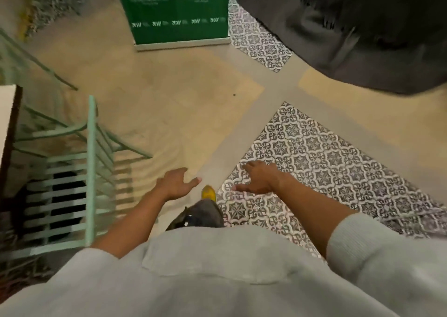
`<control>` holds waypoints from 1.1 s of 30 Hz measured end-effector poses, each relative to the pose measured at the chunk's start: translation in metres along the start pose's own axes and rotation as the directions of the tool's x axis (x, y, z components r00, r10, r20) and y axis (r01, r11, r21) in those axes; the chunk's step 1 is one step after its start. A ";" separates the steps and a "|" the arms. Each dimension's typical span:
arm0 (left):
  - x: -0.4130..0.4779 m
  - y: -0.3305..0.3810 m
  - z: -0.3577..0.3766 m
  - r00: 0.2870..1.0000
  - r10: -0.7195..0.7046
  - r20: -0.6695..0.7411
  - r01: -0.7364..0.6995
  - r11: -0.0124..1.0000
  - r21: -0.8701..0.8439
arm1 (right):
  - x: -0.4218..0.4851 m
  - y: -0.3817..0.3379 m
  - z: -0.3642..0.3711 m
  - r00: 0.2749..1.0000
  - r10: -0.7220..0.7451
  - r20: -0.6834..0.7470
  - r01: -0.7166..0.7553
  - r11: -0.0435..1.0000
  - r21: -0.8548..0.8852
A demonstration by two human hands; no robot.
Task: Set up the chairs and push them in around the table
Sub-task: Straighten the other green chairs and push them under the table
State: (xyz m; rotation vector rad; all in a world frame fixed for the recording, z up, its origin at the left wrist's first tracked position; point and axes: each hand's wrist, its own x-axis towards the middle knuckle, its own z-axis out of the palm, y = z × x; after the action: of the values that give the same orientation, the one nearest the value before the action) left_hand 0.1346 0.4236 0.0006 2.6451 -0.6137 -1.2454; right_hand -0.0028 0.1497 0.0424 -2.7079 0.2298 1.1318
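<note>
Hands were held empty, fingers spread: left hand (177, 183), right hand (260, 179). Nearest the left hand, to its left, the mint-green slatted metal chair (72, 183) was seen, its back rail running front-to-back.

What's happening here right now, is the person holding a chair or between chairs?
Between chairs, it seems. Both hands are empty: the left hand and right hand hang open over the floor, touching nothing. A mint-green slatted chair stands at the person's left, beside a white table edge. A dark tabletop sits at the upper right. The view is motion-blurred.
</note>
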 end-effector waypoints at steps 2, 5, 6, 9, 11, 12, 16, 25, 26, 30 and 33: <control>0.029 0.018 -0.016 1.000 0.000 -0.001 0.000 1.000 0.002 | 0.027 0.021 -0.021 1.000 -0.006 -0.005 0.006 1.000 -0.013; 0.083 0.040 -0.054 0.999 -0.012 -0.034 0.013 0.999 0.033 | 0.076 0.053 -0.068 0.999 -0.010 -0.031 0.010 1.000 -0.027; 0.103 0.047 -0.068 0.999 -0.017 -0.045 0.018 0.999 0.027 | 0.094 0.064 -0.087 0.999 -0.006 -0.035 0.005 1.000 -0.023; 0.160 0.065 -0.128 0.998 -0.017 -0.061 0.018 1.000 0.026 | 0.145 0.090 -0.164 1.000 -0.014 -0.018 0.013 0.998 -0.059; 0.192 0.074 -0.170 0.994 -0.002 -0.106 0.006 0.999 0.037 | 0.180 0.104 -0.220 0.999 -0.038 -0.034 0.034 0.994 -0.100; 0.210 0.078 -0.197 0.991 -0.004 -0.132 0.011 0.999 0.053 | 0.203 0.109 -0.256 0.998 -0.042 -0.056 0.035 0.991 -0.126; 0.261 0.087 -0.290 0.982 -0.011 -0.189 0.026 0.997 0.075 | 0.280 0.112 -0.366 0.989 -0.098 -0.112 0.077 0.981 -0.179; 0.356 0.064 -0.401 0.951 -0.223 -0.213 0.202 0.973 -0.115 | 0.466 0.082 -0.522 0.942 -0.334 -0.011 0.306 0.876 -0.372; 0.368 0.062 -0.412 0.940 -0.272 -0.207 0.239 0.956 -0.170 | 0.488 0.078 -0.540 0.930 -0.368 0.009 0.343 0.856 -0.387; 0.389 0.048 -0.431 0.876 -0.458 -0.151 0.378 0.848 -0.372 | 0.535 0.062 -0.585 0.880 -0.449 0.158 0.467 0.751 -0.467; 0.413 0.036 -0.469 0.791 -0.588 -0.169 0.437 0.737 -0.515 | 0.595 0.032 -0.656 0.844 -0.493 0.210 0.520 0.662 -0.540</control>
State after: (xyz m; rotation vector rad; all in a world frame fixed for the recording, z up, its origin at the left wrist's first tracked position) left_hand 0.7181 0.1992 0.0232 2.5748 0.4693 -0.8612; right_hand 0.8530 -0.0780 0.0640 -2.9037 -0.9997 1.2104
